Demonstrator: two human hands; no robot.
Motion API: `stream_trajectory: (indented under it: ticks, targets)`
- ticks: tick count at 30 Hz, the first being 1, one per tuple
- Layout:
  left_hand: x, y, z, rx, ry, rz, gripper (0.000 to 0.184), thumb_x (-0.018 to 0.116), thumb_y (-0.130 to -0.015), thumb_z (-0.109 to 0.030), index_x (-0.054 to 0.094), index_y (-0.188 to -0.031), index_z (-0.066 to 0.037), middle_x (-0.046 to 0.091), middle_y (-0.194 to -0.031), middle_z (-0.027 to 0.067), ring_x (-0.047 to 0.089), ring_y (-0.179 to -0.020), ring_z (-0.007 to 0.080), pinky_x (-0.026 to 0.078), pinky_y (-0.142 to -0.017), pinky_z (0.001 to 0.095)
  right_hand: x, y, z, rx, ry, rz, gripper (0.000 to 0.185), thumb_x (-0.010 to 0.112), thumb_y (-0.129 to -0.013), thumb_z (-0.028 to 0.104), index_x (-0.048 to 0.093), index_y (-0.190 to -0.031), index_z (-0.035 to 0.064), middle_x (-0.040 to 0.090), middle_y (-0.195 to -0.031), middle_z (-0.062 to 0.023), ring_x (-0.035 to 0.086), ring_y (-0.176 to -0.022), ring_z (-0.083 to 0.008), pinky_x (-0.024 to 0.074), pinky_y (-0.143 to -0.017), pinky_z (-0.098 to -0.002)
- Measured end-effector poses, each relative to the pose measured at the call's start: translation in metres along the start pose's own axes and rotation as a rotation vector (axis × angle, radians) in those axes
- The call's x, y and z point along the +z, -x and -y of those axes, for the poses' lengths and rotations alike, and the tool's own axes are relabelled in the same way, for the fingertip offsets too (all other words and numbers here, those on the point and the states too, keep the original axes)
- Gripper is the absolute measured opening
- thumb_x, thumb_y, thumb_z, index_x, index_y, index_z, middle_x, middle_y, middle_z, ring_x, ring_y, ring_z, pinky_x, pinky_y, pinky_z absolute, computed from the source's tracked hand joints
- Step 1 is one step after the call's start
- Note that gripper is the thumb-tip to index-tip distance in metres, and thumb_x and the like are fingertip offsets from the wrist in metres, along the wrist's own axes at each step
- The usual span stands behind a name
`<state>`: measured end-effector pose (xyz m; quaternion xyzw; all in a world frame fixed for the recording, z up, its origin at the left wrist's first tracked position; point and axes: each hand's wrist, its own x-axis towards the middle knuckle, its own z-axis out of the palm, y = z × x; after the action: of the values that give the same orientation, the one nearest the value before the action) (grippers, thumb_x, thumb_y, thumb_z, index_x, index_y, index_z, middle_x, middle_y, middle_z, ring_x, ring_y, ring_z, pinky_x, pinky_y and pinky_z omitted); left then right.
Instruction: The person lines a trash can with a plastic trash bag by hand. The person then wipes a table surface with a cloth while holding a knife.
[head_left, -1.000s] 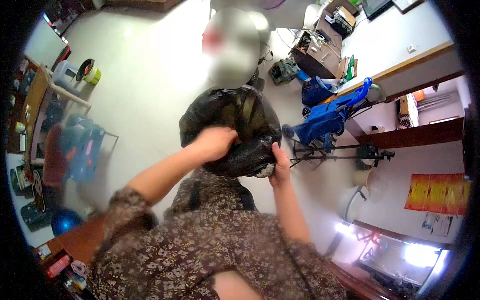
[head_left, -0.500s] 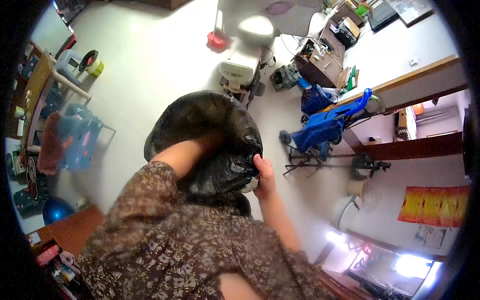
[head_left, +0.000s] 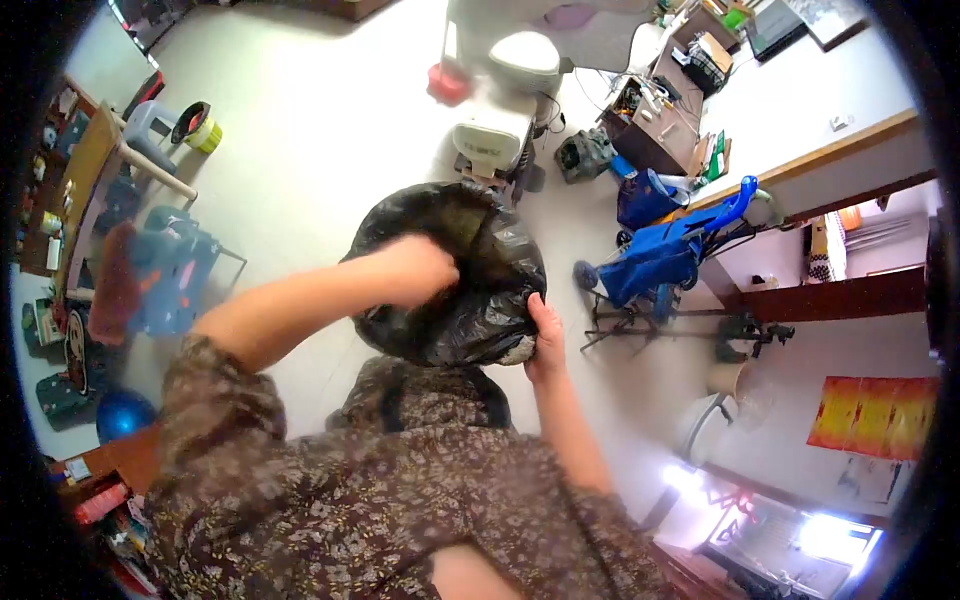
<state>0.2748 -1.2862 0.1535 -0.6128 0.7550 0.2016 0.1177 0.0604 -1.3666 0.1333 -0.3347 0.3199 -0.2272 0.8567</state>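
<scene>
The black bag [head_left: 480, 315] is held above the pale floor [head_left: 290, 140], mouth upward (nearly round, so no clear long axis). The right hand [head_left: 546, 342] grips its side; the left hand [head_left: 418, 272], blurred, curls at the mouth, its hold unclear.

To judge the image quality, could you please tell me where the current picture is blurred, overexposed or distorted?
Head view: left hand blurred over the black plastic bag; head view: floor washed out near the top, glare at lower right; head view: wide-angle curvature, black corners.
</scene>
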Motion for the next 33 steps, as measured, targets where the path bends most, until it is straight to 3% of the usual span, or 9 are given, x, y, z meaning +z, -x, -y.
stream_trajectory:
  ticks: [4,6,12,16,21,24,25,30,33]
  targets:
    - [-0.017,0.052,0.006,-0.242,0.280,-0.937,0.013,0.057,-0.074,-0.010,0.057,-0.087,-0.007,0.056,-0.082,0.0102,0.057,-0.074,0.0258,0.046,-0.065,0.0369,-0.016,-0.003,-0.006,-0.016,-0.066,-0.031,0.026,0.053,-0.086,0.022,0.055,-0.100,0.0011,0.061,-0.094,-0.0064,0.059,-0.080,-0.0154,0.0476,-0.072,-0.0273]
    - [-0.001,0.064,0.002,-0.511,0.594,-1.103,0.015,0.056,-0.077,-0.013,0.055,-0.092,-0.007,0.054,-0.083,0.0103,0.055,-0.072,0.0236,0.045,-0.063,0.0343,-0.021,-0.003,-0.008,-0.004,-0.076,-0.039,0.027,0.054,-0.086,0.023,0.055,-0.101,0.0012,0.061,-0.094,-0.0070,0.059,-0.081,-0.0158,0.0476,-0.072,-0.0280]
    - [0.058,0.061,0.007,-0.685,1.441,-0.908,0.047,0.056,-0.082,-0.037,0.045,-0.102,0.003,0.053,-0.090,0.0090,0.050,-0.081,0.0125,0.042,-0.072,0.0267,-0.015,-0.002,-0.006,-0.062,-0.092,0.006,0.035,0.051,-0.087,0.028,0.053,-0.109,0.0009,0.060,-0.102,-0.0094,0.058,-0.091,-0.0207,0.0463,-0.082,-0.0333]
    - [0.058,0.063,0.010,-0.686,1.500,-0.843,0.042,0.059,-0.080,-0.030,0.046,-0.104,0.002,0.056,-0.095,0.0115,0.052,-0.087,0.0155,0.042,-0.077,0.0276,-0.013,-0.003,-0.004,-0.037,-0.093,0.041,0.038,0.050,-0.087,0.030,0.051,-0.112,0.0013,0.058,-0.106,-0.0099,0.057,-0.094,-0.0213,0.0455,-0.083,-0.0345]
    - [0.051,0.065,0.019,-0.532,1.885,-1.122,0.027,0.058,-0.078,-0.013,0.048,-0.099,0.002,0.058,-0.088,0.0090,0.054,-0.079,0.0138,0.044,-0.072,0.0260,-0.003,-0.018,-0.006,-0.064,0.033,0.037,0.043,0.048,-0.088,0.038,0.051,-0.109,0.0014,0.059,-0.104,-0.0096,0.057,-0.094,-0.0191,0.0451,-0.083,-0.0326]
    - [0.049,0.078,0.030,-0.603,1.842,-1.218,0.023,0.059,-0.078,-0.010,0.049,-0.096,0.000,0.057,-0.088,0.0077,0.054,-0.077,0.0122,0.045,-0.070,0.0253,-0.023,-0.042,-0.018,-0.021,0.116,-0.019,0.043,0.046,-0.088,0.042,0.053,-0.103,0.0020,0.059,-0.100,-0.0100,0.058,-0.082,-0.0166,0.0472,-0.072,-0.0306]
    - [0.050,0.084,0.033,-0.579,1.857,-1.275,0.019,0.059,-0.078,-0.009,0.050,-0.092,-0.001,0.057,-0.086,0.0067,0.053,-0.075,0.0114,0.045,-0.068,0.0252,-0.028,-0.045,-0.016,0.025,0.187,-0.013,0.043,0.052,-0.084,0.046,0.053,-0.095,0.0051,0.057,-0.086,-0.0039,0.050,-0.063,-0.0092,0.0384,-0.058,-0.0215]
    - [0.059,0.119,0.056,-0.639,1.690,-1.452,0.015,0.060,-0.078,-0.009,0.049,-0.087,-0.003,0.057,-0.083,0.0048,0.051,-0.072,0.0100,0.044,-0.065,0.0240,-0.005,-0.058,-0.022,0.042,0.423,-0.273,0.053,0.055,-0.078,0.055,0.055,-0.093,0.0042,0.055,-0.071,-0.0017,0.042,-0.055,-0.0053,0.0335,-0.053,-0.0189]
    - [0.059,0.136,0.067,-0.742,1.660,-1.600,0.015,0.058,-0.079,-0.010,0.050,-0.088,-0.002,0.056,-0.084,0.0043,0.050,-0.075,0.0106,0.043,-0.069,0.0246,0.016,-0.057,-0.021,0.032,0.494,-0.215,0.041,0.054,-0.083,0.044,0.059,-0.088,0.0040,0.051,-0.063,0.0023,0.040,-0.055,-0.0039,0.0311,-0.054,-0.0176]
